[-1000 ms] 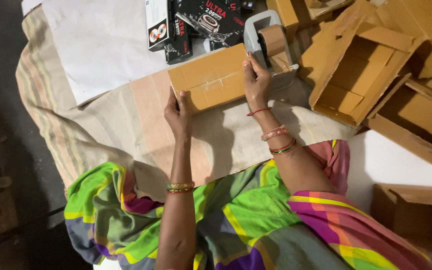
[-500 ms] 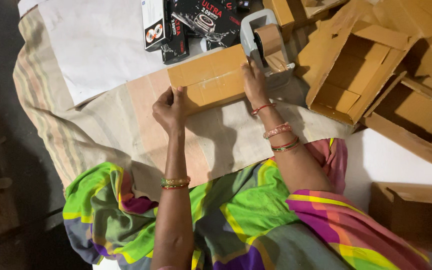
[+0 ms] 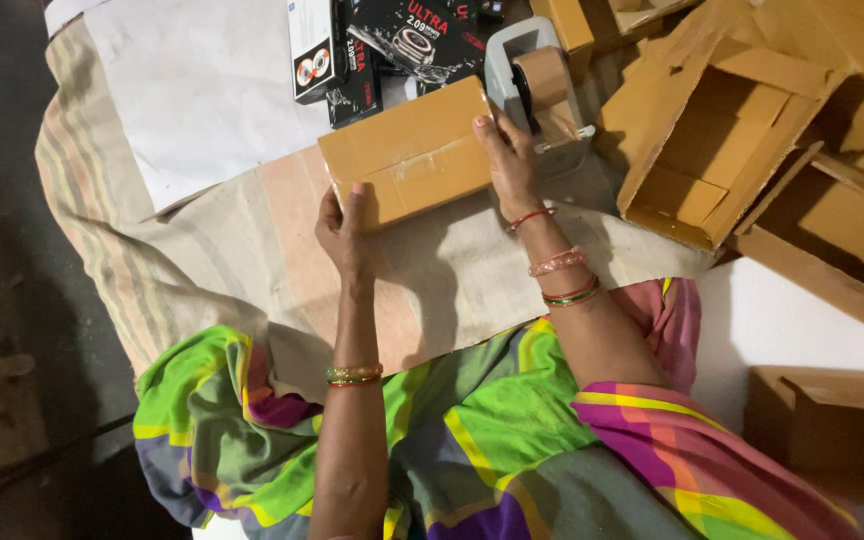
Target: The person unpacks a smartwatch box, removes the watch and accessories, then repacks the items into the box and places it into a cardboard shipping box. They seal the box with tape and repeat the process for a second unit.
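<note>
A closed brown cardboard box (image 3: 407, 150) lies on a striped cloth (image 3: 202, 260) in front of me. My left hand (image 3: 344, 228) grips the box's near left corner, thumb on top. At the box's right end my right hand (image 3: 508, 158) presses on its edge, fingers laid over the top. Just beyond that hand stands a grey tape dispenser (image 3: 535, 85) with a roll of brown tape. Both wrists wear bangles.
Black and white printed product boxes (image 3: 372, 50) lie behind the brown box. Open and flattened cardboard cartons (image 3: 722, 140) pile up at the right, and another carton (image 3: 832, 425) sits at the lower right. White sheeting (image 3: 202, 90) covers the far left.
Both hands have stayed on the box. My left hand slid a little along the near edge toward the corner, and the view shifted slightly.
</note>
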